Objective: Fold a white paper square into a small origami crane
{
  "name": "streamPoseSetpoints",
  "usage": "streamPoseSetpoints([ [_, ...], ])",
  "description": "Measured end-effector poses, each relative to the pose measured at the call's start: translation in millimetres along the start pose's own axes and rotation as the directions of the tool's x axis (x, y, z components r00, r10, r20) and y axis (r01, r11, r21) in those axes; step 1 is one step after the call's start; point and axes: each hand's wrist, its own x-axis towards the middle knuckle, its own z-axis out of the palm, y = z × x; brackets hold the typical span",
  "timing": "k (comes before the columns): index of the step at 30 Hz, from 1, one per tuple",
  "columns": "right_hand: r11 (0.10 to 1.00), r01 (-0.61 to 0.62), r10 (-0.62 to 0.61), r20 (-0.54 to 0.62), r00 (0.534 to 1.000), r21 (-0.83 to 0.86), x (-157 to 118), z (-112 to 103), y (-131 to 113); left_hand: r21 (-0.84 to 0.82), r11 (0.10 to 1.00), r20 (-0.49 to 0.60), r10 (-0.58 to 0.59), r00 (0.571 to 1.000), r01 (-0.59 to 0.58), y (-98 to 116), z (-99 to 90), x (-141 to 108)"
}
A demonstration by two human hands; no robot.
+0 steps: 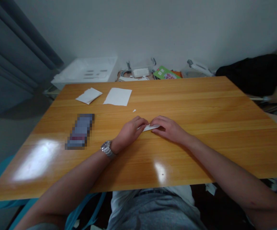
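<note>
A small folded piece of white paper [150, 127] lies low over the middle of the table, between my two hands. My left hand [133, 128], with a metal watch [107, 149] on its wrist, pinches the paper's left end between thumb and fingers. At the other end my right hand [167, 128] closes thumb and fingers on the paper. Both sets of fingertips nearly meet along its upper edge, and they cover parts of it. Just beyond my left hand is a tiny paper scrap [134, 110].
On the wooden table [212, 127] lie a square white sheet [118, 96], a folded paper stack [89, 95] and a blurred-out phone-like object [80, 131]. Behind the far edge are a white foam box [88, 70], a green booklet [165, 73] and black cloth [253, 73].
</note>
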Motion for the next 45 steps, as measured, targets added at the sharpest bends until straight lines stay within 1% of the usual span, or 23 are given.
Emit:
streamPoseSetpoints([
  [2, 0.999, 0.034, -0.035, 0.016, 0.999, 0.019, 0, -2, 1, -0.022, 1.000, -0.011, -0.008, 1.000, 0.008, -1, -0.2, 1],
  [4, 0.999, 0.037, -0.037, 0.018, 0.999, 0.031, 0, -2, 0, -0.030, 1.000, -0.013, -0.011, 1.000, 0.010, -1, -0.4, 1],
  [9, 0.999, 0.011, -0.009, -0.035, 0.999, 0.050, 1, 2, 0, -0.071, 0.997, -0.012, 0.009, 1.000, -0.010, -3, -0.6, 1],
  [13, 0.997, -0.031, 0.036, -0.070, 0.997, 0.066, 1, 4, 0, -0.108, 0.993, -0.034, 0.035, 0.999, -0.038, -5, 0.7, 1],
  [17, 0.994, -0.075, 0.082, -0.091, 0.992, 0.080, 2, 3, -1, -0.109, 0.992, -0.057, 0.051, 0.997, -0.056, -2, 1.1, 1],
  [24, 0.993, -0.093, 0.100, -0.098, 0.990, 0.074, 3, 5, -1, -0.014, 0.999, -0.023, 0.034, 0.999, -0.034, 2, 2.2, 3],
  [31, 0.994, -0.094, 0.098, -0.104, 0.990, 0.048, 4, 9, 0, 0.081, 0.996, -0.040, 0.024, 0.999, -0.020, -1, 8.0, 3],
  [34, 0.996, -0.084, 0.087, -0.110, 0.990, 0.034, 4, 9, 0, 0.132, 0.991, -0.032, 0.024, 0.999, -0.019, 0, 7.9, 4],
  [42, 0.996, -0.087, 0.088, -0.094, 0.992, 0.015, 5, 9, -1, 0.192, 0.981, -0.031, 0.022, 0.999, -0.015, 2, 7.0, 5],
  [45, 0.996, -0.087, 0.086, -0.090, 0.992, -0.001, 5, 10, -2, 0.256, 0.967, -0.037, 0.018, 0.999, -0.007, 3, 7.7, 5],
])
